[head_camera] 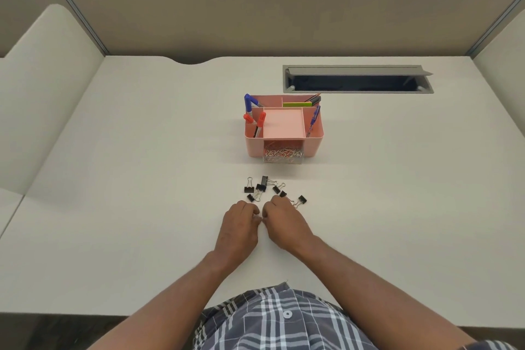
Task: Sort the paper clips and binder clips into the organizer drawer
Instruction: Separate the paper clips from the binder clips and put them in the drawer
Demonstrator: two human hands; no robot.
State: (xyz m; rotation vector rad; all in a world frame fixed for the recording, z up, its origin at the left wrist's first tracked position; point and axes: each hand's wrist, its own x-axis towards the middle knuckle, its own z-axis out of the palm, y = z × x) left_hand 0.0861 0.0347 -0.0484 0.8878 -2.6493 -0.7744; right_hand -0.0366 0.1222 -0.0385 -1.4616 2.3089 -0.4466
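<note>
A pink desk organizer (312,142) stands mid-desk with its clear front drawer (283,156) pulled out a little and full of paper clips. Several black binder clips (264,187) lie scattered on the desk in front of it. My left hand (240,226) and my right hand (284,223) rest on the desk just below the clips, fingers curled, fingertips meeting around something small and silvery between them. What they pinch is too small to name. A binder clip (301,199) lies just right of my right hand.
The organizer's top compartments hold markers (248,106), pens and a green pad (297,104). A grey cable hatch (358,79) is open at the back right of the desk (142,207). Beige partition walls close in the back and both sides.
</note>
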